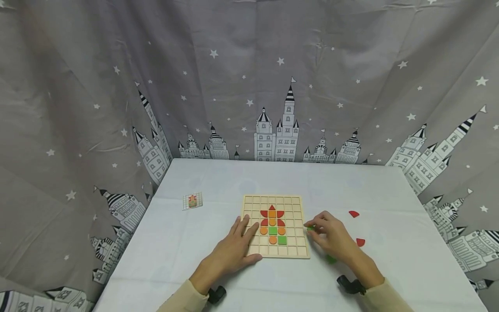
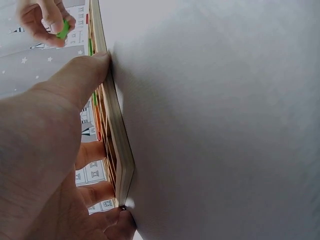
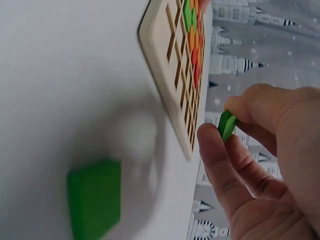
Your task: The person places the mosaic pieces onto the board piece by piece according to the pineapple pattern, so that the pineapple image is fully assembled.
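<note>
Head view shows a white worktop (image 1: pixel 390 195) carrying a wooden grid board (image 1: pixel 273 201), its middle cells filled with coloured pieces. Left hand (image 1: pixel 235 249) lies flat, fingers straight, steadying the board's near-left edge. Right hand (image 1: pixel 331 236) pinches a green piece (image 3: pixel 226 125) just off the right edge. Placing seems underway; next it likely needs an empty cell, with open room right.

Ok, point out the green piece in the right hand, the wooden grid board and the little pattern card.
green piece (image 3: pixel 226 125), right wrist view, its visible edge between fingertips.
wooden grid board (image 1: pixel 273 201), head view, bare far row.
pattern card (image 1: pixel 192 201), head view, its middle.
</note>
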Available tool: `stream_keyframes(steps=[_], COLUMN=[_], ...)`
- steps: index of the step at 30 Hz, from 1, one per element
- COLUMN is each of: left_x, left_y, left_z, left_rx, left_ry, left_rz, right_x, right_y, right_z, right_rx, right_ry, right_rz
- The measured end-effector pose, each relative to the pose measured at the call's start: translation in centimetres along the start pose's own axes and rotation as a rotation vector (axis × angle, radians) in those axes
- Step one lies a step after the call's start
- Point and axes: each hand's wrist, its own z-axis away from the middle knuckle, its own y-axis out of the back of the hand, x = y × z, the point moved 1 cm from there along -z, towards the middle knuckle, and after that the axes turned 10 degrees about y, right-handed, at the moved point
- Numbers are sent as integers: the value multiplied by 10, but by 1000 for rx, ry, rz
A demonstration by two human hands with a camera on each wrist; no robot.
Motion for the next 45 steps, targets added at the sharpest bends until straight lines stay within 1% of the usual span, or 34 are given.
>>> stream_keyframes(steps=[2, 6, 14, 18, 27, 30, 35, 45], left_x=[0, 0, 0, 0, 0, -1, -2, -3], left_y=[0, 0, 2, 3, 4, 3, 3, 2], left_z=[0, 1, 1, 1, 1, 1, 1, 1], left_rx=[1, 4, -3, -1, -2, -1, -1, 9], left_ry=[0, -2, 2, -1, -9, -12, -19, -35], left_rz=[0, 2, 10, 5, -13, -15, -16, -23], right_x=[-3, -9, -18, -25, -39, -42, -46, -47], right_y=[-4, -15, -39, -49, -66, -70, -75, -83], right_z=[-3, -8, -21, -28, -39, -40, -42, -43], right_rx=[-17, -42, -84, -93, -105, -113, -127, -148], right_ry=[-3, 38, 160, 228, 368, 383, 381, 402], right_rz=[-29, -54, -109, -117, -16, 19, 70, 109])
